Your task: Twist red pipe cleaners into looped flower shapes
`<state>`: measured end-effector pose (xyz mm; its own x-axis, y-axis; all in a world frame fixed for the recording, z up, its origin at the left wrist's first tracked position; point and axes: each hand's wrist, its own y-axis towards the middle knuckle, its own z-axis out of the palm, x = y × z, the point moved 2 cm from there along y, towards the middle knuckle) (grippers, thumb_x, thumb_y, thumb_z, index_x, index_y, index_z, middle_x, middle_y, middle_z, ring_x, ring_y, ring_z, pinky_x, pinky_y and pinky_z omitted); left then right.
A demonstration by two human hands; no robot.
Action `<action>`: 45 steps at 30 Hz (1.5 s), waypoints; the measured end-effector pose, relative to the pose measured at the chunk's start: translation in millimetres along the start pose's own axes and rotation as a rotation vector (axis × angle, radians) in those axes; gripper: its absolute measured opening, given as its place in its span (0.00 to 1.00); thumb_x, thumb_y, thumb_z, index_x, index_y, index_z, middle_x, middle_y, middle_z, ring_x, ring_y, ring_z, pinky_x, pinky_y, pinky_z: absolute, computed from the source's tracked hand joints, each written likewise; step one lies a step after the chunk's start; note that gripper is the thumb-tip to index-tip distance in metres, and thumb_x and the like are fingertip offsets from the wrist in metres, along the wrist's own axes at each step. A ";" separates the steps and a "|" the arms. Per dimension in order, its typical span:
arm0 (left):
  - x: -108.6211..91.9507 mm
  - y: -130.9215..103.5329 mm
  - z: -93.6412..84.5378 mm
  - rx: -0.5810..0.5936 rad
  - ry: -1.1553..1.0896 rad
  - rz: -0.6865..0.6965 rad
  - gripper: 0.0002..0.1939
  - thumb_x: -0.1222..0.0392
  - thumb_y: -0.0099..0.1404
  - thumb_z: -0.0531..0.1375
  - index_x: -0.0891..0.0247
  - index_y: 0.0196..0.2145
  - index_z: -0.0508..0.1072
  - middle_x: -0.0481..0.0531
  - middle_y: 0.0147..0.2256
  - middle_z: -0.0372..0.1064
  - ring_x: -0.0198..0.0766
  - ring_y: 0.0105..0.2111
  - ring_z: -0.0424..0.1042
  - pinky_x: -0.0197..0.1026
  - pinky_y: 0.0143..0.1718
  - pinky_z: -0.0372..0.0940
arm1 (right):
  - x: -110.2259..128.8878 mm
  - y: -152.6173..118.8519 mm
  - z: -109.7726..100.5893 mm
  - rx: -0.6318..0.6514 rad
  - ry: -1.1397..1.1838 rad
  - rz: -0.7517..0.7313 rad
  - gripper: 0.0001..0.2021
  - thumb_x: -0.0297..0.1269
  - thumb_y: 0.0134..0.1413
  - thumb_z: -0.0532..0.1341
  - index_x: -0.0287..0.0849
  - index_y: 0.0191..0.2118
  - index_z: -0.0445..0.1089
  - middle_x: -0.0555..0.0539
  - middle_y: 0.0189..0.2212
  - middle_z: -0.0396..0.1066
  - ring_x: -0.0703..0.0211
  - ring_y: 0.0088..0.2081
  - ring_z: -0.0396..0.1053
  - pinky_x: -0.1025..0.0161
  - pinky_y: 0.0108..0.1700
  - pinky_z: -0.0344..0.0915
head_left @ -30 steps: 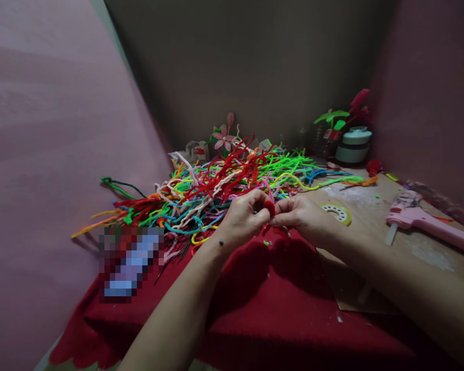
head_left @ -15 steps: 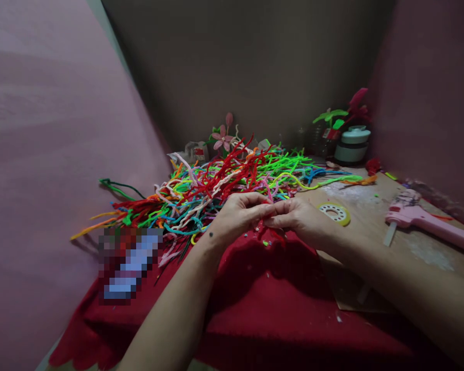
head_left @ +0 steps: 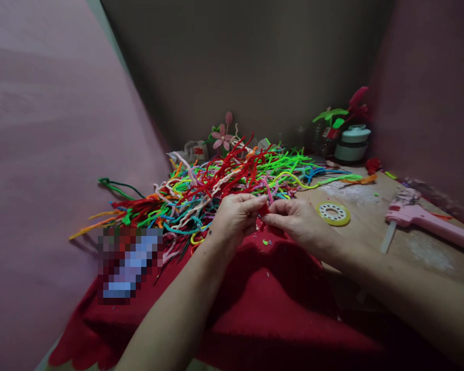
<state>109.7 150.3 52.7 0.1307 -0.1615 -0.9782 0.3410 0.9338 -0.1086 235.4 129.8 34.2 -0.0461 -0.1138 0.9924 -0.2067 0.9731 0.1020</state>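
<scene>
Red cloth (head_left: 266, 304) underlies left hand (head_left: 232, 215) and right hand (head_left: 300, 222), grips pinched on red piece (head_left: 262, 209); label (head_left: 198, 151) illegible.

No text, brand or number is readable; the small red label (head_left: 198, 151) beyond the fingers (head_left: 262, 207) is too blurred.

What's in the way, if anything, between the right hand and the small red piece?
Nothing visible is: the right hand has its fingertips at the red piece, opposite the left hand. The colourful pile lies beyond, and the pink glue gun off to the right.
</scene>
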 end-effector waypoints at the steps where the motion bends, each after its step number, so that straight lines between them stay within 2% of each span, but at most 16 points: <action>1: -0.6 0.0 -0.3 0.001 0.004 0.012 0.14 0.57 0.48 0.64 0.65 0.18 0.62 0.38 0.12 0.48 0.22 0.10 0.42 0.30 0.10 0.39 | 0.7 -0.3 0.1 -0.011 0.002 0.013 0.10 0.38 0.40 0.60 0.39 0.18 0.62 0.55 0.13 0.58 0.70 0.17 0.52 0.67 0.21 0.48; 8: -4.6 -1.3 2.5 -0.064 0.258 0.121 0.14 0.54 0.51 0.61 0.66 0.18 0.65 0.41 0.11 0.54 0.23 0.10 0.47 0.31 0.13 0.42 | -1.7 2.1 -0.5 0.076 0.034 0.027 0.10 0.39 0.42 0.59 0.38 0.20 0.65 0.52 0.15 0.62 0.69 0.18 0.54 0.67 0.22 0.50; 10: -3.9 -2.0 4.5 -0.152 0.379 0.221 0.14 0.55 0.52 0.61 0.67 0.17 0.66 0.42 0.13 0.56 0.23 0.13 0.50 0.31 0.15 0.45 | -3.7 2.6 -1.4 0.043 0.005 0.021 0.09 0.39 0.42 0.59 0.38 0.20 0.64 0.53 0.14 0.60 0.70 0.17 0.53 0.67 0.21 0.48; 12: -4.1 -3.4 6.1 -0.283 0.534 0.377 0.12 0.57 0.51 0.61 0.67 0.17 0.67 0.44 0.15 0.58 0.24 0.16 0.54 0.31 0.18 0.48 | -3.8 2.2 -2.0 -0.008 -0.045 -0.004 0.10 0.38 0.42 0.59 0.39 0.19 0.62 0.55 0.13 0.57 0.70 0.17 0.50 0.68 0.20 0.46; 14: -3.7 -3.8 7.0 -0.331 0.582 0.433 0.11 0.58 0.51 0.60 0.67 0.16 0.68 0.44 0.15 0.59 0.25 0.17 0.55 0.31 0.19 0.49 | -2.2 1.1 -1.7 -0.023 -0.064 -0.011 0.11 0.39 0.42 0.59 0.39 0.18 0.60 0.56 0.12 0.55 0.71 0.16 0.49 0.68 0.20 0.45; 19: -0.4 2.1 2.1 -0.170 0.214 0.182 0.14 0.54 0.50 0.61 0.66 0.18 0.64 0.40 0.11 0.52 0.22 0.11 0.47 0.30 0.14 0.43 | 2.6 0.1 -0.4 0.053 -0.038 0.040 0.13 0.42 0.42 0.59 0.40 0.18 0.59 0.57 0.12 0.53 0.72 0.16 0.47 0.68 0.19 0.42; 24: 2.5 7.0 -3.2 -0.079 0.049 0.082 0.17 0.53 0.50 0.62 0.64 0.17 0.58 0.38 0.11 0.49 0.22 0.09 0.44 0.30 0.11 0.39 | 2.9 2.4 -3.1 0.063 -0.018 0.044 0.14 0.42 0.40 0.61 0.39 0.18 0.59 0.57 0.12 0.53 0.72 0.16 0.46 0.67 0.20 0.41; 26: 1.4 6.7 -3.1 -0.018 0.018 0.077 0.15 0.51 0.51 0.62 0.65 0.21 0.62 0.39 0.13 0.53 0.22 0.10 0.46 0.30 0.11 0.41 | 3.1 3.7 -4.6 0.065 0.024 0.056 0.14 0.42 0.40 0.61 0.39 0.18 0.59 0.57 0.11 0.53 0.72 0.15 0.47 0.67 0.19 0.41; 30: -4.0 3.7 -1.7 0.078 0.062 0.140 0.16 0.50 0.53 0.61 0.65 0.35 0.69 0.39 0.16 0.55 0.22 0.11 0.50 0.29 0.13 0.45 | 3.9 6.0 -7.9 0.110 0.084 0.083 0.15 0.43 0.40 0.62 0.39 0.17 0.59 0.56 0.11 0.55 0.71 0.14 0.48 0.66 0.19 0.42; 33: -4.3 3.5 -1.0 0.096 0.141 0.158 0.15 0.51 0.53 0.61 0.67 0.30 0.69 0.41 0.16 0.58 0.23 0.12 0.52 0.30 0.13 0.44 | 2.4 7.1 -11.1 0.135 0.090 0.093 0.14 0.41 0.40 0.62 0.38 0.17 0.62 0.56 0.11 0.56 0.71 0.15 0.49 0.67 0.20 0.42; 38: -0.9 6.7 -1.1 -0.021 0.384 0.155 0.12 0.53 0.54 0.58 0.66 0.22 0.65 0.42 0.14 0.57 0.25 0.12 0.52 0.31 0.14 0.47 | -2.4 7.6 -12.7 0.179 0.069 0.128 0.11 0.38 0.39 0.63 0.37 0.18 0.64 0.55 0.12 0.58 0.71 0.16 0.49 0.67 0.21 0.42; 42: -3.9 5.1 0.5 -0.087 0.639 0.338 0.10 0.57 0.54 0.57 0.65 0.21 0.66 0.44 0.17 0.60 0.27 0.18 0.58 0.31 0.20 0.52 | -7.5 8.0 -13.4 0.181 0.041 0.163 0.14 0.38 0.38 0.63 0.38 0.15 0.59 0.56 0.11 0.55 0.72 0.15 0.47 0.67 0.21 0.41; 43: -4.6 4.3 0.6 -0.100 0.646 0.355 0.10 0.57 0.54 0.57 0.65 0.21 0.66 0.44 0.17 0.59 0.27 0.18 0.57 0.31 0.20 0.52 | -9.3 8.2 -14.4 0.177 0.057 0.172 0.14 0.39 0.38 0.63 0.38 0.15 0.59 0.56 0.11 0.55 0.72 0.15 0.47 0.67 0.21 0.41; 45: -4.3 3.6 0.8 -0.067 0.548 0.281 0.11 0.55 0.55 0.57 0.65 0.22 0.66 0.43 0.16 0.57 0.26 0.16 0.55 0.31 0.18 0.50 | -12.7 8.4 -16.7 0.187 0.117 0.183 0.13 0.40 0.39 0.64 0.38 0.17 0.60 0.56 0.12 0.56 0.71 0.16 0.48 0.67 0.21 0.42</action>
<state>111.0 154.1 56.7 -0.2959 0.2646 -0.9178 0.3011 0.9377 0.1732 250.6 142.8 23.6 0.0112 0.0949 0.9954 -0.3823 0.9203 -0.0835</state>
